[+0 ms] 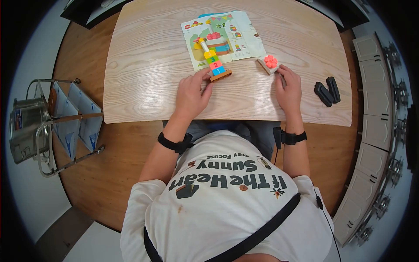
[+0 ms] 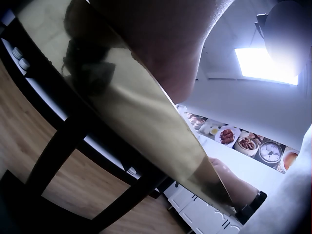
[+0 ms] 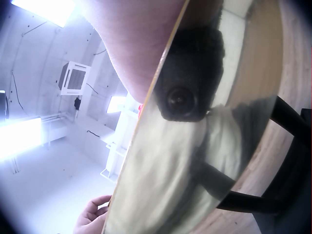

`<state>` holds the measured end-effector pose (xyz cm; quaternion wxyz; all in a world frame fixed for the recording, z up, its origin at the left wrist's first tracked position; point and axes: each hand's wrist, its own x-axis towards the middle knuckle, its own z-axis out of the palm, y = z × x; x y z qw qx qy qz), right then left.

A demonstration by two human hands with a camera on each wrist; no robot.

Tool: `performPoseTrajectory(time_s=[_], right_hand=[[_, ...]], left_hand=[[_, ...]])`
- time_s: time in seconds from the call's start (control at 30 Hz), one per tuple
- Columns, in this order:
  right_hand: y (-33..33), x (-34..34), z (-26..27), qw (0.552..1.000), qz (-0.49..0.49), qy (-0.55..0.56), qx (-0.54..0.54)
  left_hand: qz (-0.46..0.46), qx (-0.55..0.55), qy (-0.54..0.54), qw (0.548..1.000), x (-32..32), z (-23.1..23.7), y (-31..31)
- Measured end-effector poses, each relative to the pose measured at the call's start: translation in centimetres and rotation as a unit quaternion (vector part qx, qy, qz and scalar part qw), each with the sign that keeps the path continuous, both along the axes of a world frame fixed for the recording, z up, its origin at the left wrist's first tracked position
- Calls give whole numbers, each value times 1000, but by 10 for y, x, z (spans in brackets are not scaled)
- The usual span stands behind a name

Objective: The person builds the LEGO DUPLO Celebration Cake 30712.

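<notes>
A small tower of toy building blocks numbered 1, 2 and 3 [image 1: 215, 64] stands on a brown base [image 1: 221, 76], with a white and yellow piece at its top. My left hand [image 1: 191, 94] rests on the table just left of it, fingertips right at the blue bottom block, thumb apart from the base. My right hand [image 1: 289, 89] lies with loosely bent fingers, the tips at the edge of a pale plate [image 1: 262, 66] bearing a coral flower piece [image 1: 271, 61]. In the wrist views, the blocks at the fingers are mostly hidden.
Behind the tower lies a creased instruction sheet [image 1: 227, 37] picturing block builds. Two black objects [image 1: 327, 91] sit on the table's right side. A metal rack [image 1: 74, 118] stands left of the wooden table [image 1: 148, 56]; white cabinets [image 1: 371, 109] line the right.
</notes>
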<state>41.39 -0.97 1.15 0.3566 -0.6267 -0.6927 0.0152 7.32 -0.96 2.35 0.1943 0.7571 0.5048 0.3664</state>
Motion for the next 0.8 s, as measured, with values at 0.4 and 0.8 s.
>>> performPoseTrajectory(time_s=[0.4, 0.8], right_hand=[[0, -1, 2, 1000, -1, 3, -6], [-1, -1, 0, 1000, -2, 4, -3]], left_hand=[[-17, 20, 32, 999, -2, -2, 0], [-5, 56, 42, 998, 1, -4, 2]])
